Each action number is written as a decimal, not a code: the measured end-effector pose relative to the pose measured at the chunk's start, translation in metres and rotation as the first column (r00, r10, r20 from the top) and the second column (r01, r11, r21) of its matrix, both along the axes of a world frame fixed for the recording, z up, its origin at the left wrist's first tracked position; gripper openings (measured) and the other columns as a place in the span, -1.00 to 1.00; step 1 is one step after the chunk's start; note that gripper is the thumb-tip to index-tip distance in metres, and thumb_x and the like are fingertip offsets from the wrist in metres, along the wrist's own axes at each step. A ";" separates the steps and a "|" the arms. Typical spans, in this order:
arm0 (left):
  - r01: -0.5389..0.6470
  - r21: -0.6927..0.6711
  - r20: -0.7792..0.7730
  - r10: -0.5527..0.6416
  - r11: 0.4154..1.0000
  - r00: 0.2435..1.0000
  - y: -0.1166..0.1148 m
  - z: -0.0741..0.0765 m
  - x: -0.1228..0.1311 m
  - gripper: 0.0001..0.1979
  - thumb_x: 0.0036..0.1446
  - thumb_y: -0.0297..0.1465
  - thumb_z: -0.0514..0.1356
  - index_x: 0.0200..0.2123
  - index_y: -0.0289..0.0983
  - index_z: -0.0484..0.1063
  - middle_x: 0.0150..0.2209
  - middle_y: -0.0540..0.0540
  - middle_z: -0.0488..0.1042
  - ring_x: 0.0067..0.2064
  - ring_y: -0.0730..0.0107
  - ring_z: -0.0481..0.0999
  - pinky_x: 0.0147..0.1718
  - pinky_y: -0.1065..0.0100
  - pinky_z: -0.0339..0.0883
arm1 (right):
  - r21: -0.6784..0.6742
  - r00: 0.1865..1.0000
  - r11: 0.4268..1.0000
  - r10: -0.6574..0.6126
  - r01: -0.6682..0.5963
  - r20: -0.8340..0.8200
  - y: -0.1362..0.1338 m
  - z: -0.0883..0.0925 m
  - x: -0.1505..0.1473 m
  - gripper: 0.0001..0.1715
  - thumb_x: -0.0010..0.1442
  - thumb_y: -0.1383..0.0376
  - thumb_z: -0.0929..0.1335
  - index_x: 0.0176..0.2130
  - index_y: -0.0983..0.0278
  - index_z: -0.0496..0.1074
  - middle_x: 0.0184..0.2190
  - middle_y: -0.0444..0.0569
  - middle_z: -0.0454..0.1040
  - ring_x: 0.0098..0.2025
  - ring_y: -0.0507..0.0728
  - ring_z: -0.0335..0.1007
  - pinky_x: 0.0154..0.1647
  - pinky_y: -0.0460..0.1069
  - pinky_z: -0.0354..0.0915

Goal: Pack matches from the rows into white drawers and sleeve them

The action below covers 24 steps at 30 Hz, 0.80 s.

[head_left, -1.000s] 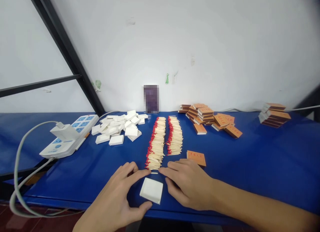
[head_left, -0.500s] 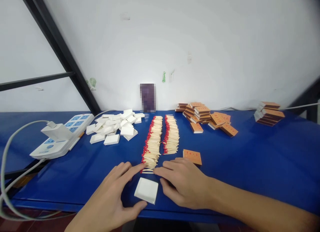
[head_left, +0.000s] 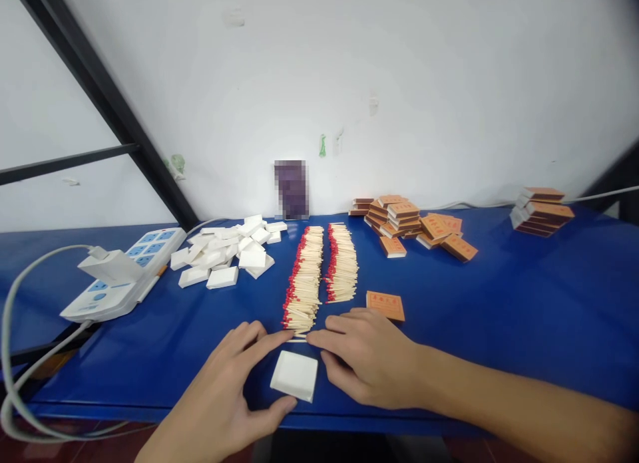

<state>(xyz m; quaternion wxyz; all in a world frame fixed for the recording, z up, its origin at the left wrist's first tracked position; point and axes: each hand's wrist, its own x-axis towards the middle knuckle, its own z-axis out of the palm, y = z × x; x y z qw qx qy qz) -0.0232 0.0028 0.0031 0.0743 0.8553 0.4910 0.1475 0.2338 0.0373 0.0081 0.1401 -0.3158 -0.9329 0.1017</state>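
Two rows of red-tipped matches (head_left: 304, 283) lie in the middle of a blue table (head_left: 524, 303). My left hand (head_left: 229, 390) and my right hand (head_left: 369, 360) rest flat on the table, fingers stretched, index tips meeting at the near end of the left row. Between the hands lies a white inner tray (head_left: 294, 375); my left thumb touches its near edge. An orange matchbox sleeve (head_left: 385, 305) sits just beyond my right hand.
A heap of white trays (head_left: 227, 250) lies at the back left, next to a white power strip (head_left: 120, 277) with grey cable. Orange matchboxes (head_left: 414, 227) are piled at the back right, another stack (head_left: 543, 210) farther right. A black frame leans on the wall.
Both hands stay put at the near end of the match row. Only the view has shifted slightly.
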 end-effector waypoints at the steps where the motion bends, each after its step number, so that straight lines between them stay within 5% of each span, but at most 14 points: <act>1: -0.007 -0.001 -0.008 0.007 1.000 1.000 -0.001 0.001 0.000 -0.40 0.08 -0.19 0.35 0.21 -0.05 0.41 -0.02 -0.11 0.47 0.04 0.04 0.51 0.10 0.03 0.42 | -0.004 1.000 1.000 0.004 -0.004 -0.005 0.000 0.000 0.000 -0.76 0.32 0.32 0.24 -0.12 0.24 0.48 -0.37 -0.11 0.44 -0.40 0.07 0.29 -0.35 0.01 0.03; 12: -0.049 -0.023 -0.063 0.048 0.999 0.997 -0.004 0.005 0.004 -0.32 0.02 -0.20 0.38 0.23 -0.11 0.38 0.13 -0.21 0.44 0.17 -0.14 0.44 0.17 -0.16 0.33 | -0.009 0.999 1.000 0.001 -0.001 -0.041 0.000 -0.005 0.000 -0.71 0.34 0.33 0.25 -0.05 0.20 0.52 -0.36 -0.09 0.45 -0.37 0.09 0.33 -0.34 0.01 0.04; 24: 0.025 -0.092 0.007 -0.025 0.995 1.000 -0.002 0.012 0.008 -0.44 0.12 -0.23 0.33 0.21 -0.04 0.41 -0.11 -0.06 0.44 -0.05 0.17 0.49 0.12 0.10 0.36 | -0.046 1.000 0.999 0.011 -0.010 0.013 0.001 0.000 0.002 -0.70 0.36 0.31 0.24 -0.06 0.19 0.51 -0.36 -0.11 0.42 -0.39 0.07 0.30 -0.35 0.01 0.02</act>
